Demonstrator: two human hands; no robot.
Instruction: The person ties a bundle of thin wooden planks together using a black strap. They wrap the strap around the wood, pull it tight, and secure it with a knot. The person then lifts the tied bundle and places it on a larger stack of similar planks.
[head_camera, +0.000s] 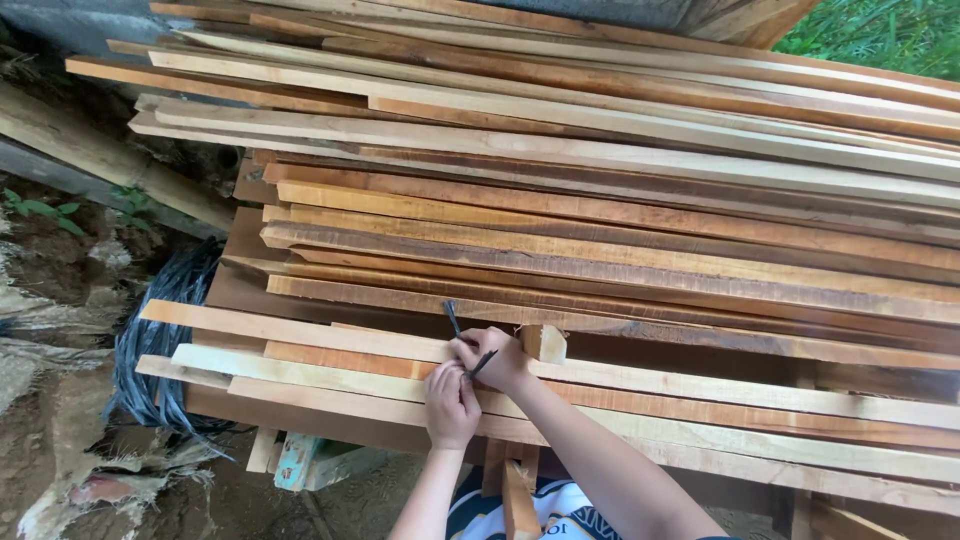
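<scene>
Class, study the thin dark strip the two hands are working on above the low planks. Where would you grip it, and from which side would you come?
Grip the dark strip at its free upper end, which sticks up clear above the planks. Come from above and the near side, as the right hand and left hand crowd its lower part. It is thin and narrow, so a fingertip pinch probably suits it best.

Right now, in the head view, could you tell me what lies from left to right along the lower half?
Torn sacking → black plastic sheeting → left hand → right hand → long planks running off to the right.
</scene>
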